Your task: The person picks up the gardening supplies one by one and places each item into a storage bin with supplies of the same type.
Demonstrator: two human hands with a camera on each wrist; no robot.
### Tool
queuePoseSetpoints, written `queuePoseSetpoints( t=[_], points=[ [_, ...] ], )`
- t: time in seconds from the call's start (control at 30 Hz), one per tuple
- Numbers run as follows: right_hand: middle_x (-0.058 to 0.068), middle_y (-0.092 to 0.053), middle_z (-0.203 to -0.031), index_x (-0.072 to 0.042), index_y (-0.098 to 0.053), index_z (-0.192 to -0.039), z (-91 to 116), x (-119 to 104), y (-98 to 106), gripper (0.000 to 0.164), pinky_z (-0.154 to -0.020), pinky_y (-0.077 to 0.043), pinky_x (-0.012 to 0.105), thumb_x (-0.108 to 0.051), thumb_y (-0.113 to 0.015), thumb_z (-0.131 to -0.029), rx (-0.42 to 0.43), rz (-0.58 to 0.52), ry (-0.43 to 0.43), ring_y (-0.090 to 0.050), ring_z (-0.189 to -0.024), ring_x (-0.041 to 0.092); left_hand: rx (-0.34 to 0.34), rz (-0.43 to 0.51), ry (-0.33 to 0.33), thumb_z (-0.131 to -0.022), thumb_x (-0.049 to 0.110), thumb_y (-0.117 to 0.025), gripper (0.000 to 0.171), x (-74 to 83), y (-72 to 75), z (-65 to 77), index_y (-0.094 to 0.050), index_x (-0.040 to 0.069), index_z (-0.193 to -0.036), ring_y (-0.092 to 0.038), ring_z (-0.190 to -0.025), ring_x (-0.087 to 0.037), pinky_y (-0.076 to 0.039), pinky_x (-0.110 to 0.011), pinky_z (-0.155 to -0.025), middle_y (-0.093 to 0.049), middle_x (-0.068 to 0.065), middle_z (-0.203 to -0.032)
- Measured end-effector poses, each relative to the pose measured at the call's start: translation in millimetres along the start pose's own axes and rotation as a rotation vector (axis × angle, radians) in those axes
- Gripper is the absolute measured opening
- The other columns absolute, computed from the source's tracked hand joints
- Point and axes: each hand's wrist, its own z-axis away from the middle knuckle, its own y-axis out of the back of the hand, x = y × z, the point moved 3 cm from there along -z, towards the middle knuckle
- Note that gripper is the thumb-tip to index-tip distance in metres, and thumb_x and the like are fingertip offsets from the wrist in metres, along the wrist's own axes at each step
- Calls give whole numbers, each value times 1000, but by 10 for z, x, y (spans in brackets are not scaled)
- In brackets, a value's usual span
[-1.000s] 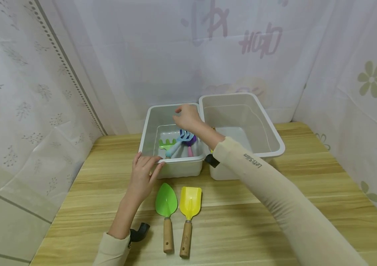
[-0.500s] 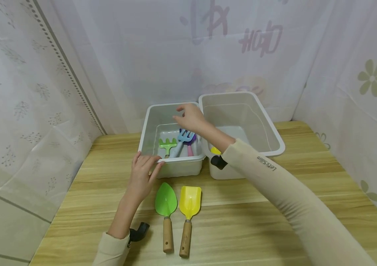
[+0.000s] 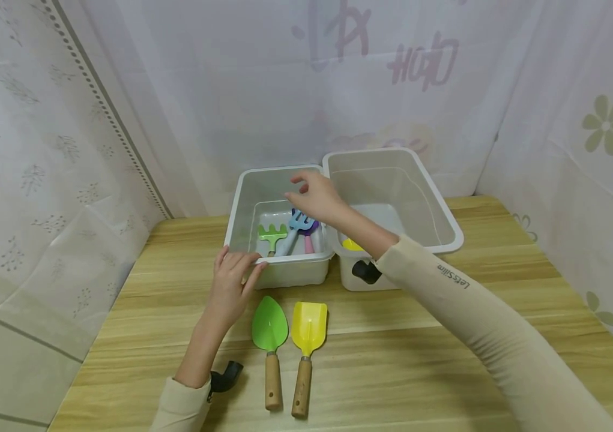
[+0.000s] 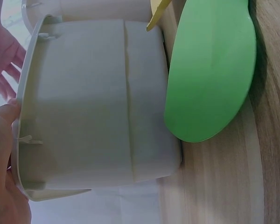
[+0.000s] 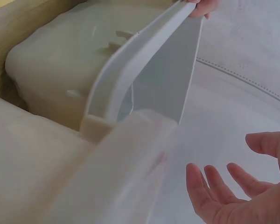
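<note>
In the head view, my left hand [image 3: 233,282] holds the near rim of the left plastic bin [image 3: 301,273], with the thumb on the outer side. Inside that bin lie a green hand rake [image 3: 272,233], a light blue garden fork [image 3: 294,231] and a purple tool with a pink handle [image 3: 308,242], partly covered by the fork. My right hand [image 3: 317,195] hovers over the bin's right side, its fingers loosely bent and nothing between them. The right wrist view also shows this hand [image 5: 242,196] spread and bare.
A taller pale bin [image 3: 422,198] stands against the left one, with something yellow [image 3: 352,245] in it. On the wooden table [image 3: 419,372] before the bins lie a green trowel [image 3: 270,327] and a yellow square shovel [image 3: 309,330], both wooden-handled. Curtains hang behind and at the sides.
My right hand has drawn slightly to the right over the left bin, and its forearm has swung right. The rake and fork show more fully. My left hand stays at the rim.
</note>
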Motion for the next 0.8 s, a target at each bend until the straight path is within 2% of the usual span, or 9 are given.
queuePoseSetpoints(
  t=[0.47,0.67,0.8],
  points=[
    [17,-64,-145,-7,-57,-148,276,95,79,46,-98,-61,44,-27,-63,-107,39,33,57,-62,-132,33,4,17,-5,-95,9,-76,15,7,-4,-7,-72,-1,-105,-67,-102,-39,-31,-69,-121,-76,-17,-100],
    [18,-65,-142,-7,-57,-149,380,145,130,46,-90,-60,43,-29,-60,-108,62,76,89,-65,-123,33,11,19,-9,-95,8,-77,15,0,-6,0,-72,-1,-104,-67,-101,-39,-30,-69,-121,-76,-17,-99],
    [18,-66,-139,-6,-57,-149,454,166,159,47,-95,-59,46,-29,-60,-108,75,97,114,-63,-125,35,12,20,-11,-95,9,-77,14,-7,-8,2,-72,-1,-104,-67,-101,-39,-30,-70,-121,-76,-17,-99]
  ],
)
